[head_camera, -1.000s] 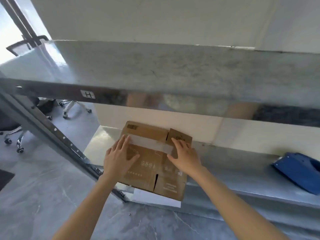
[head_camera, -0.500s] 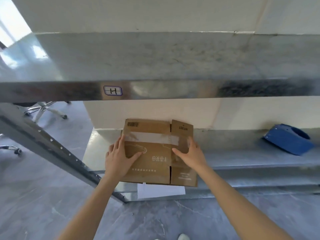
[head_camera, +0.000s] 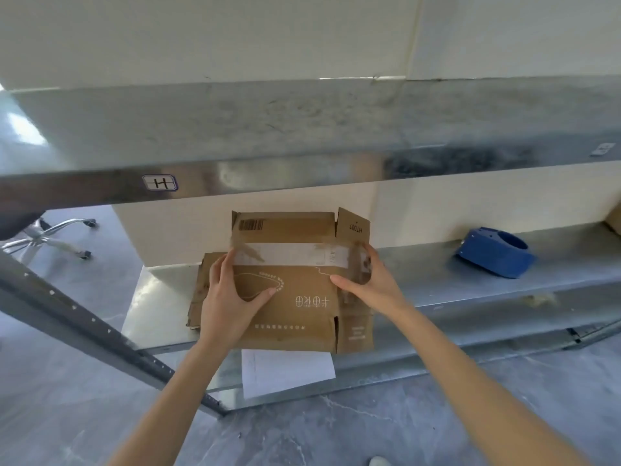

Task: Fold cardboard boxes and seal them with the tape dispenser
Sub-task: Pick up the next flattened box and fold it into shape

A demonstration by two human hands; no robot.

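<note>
- You are holding the flat box (head_camera: 295, 297) in both hands over the left end of the lower shelf (head_camera: 437, 274), close to its front edge
- Your left hand (head_camera: 228, 297) is clasping the box's left edge, with the fingers lying along that edge and the thumb pressing on the printed face
- Your right hand (head_camera: 373, 284) is grasping the box's right edge; the thumb is lying on the face and the fingers are curling behind, showing through the clear end of the tape
- The tape (head_camera: 295, 255) is running as one strip across the box from hand to hand, just below the far flaps
- The far flaps are tilting up towards the wall; the wide one is carrying a barcode (head_camera: 251, 225) and the narrow right one is showing HT007
- More cardboard (head_camera: 198, 297) is lying under the box, showing past its left edge
- A white paper (head_camera: 285, 371) is sticking out from under the box's near edge and hanging over the front edge of the lower shelf
- The blue dispenser (head_camera: 495, 252) is sitting on the lower shelf towards its right end, well apart from the box and from both hands
- The top shelf (head_camera: 302, 136) is spanning the view above your hands, with a label (head_camera: 159, 182) marked H sitting on its front edge at the left
- A chair (head_camera: 50, 233) base is standing on the floor beyond the left end of the shelves
</note>
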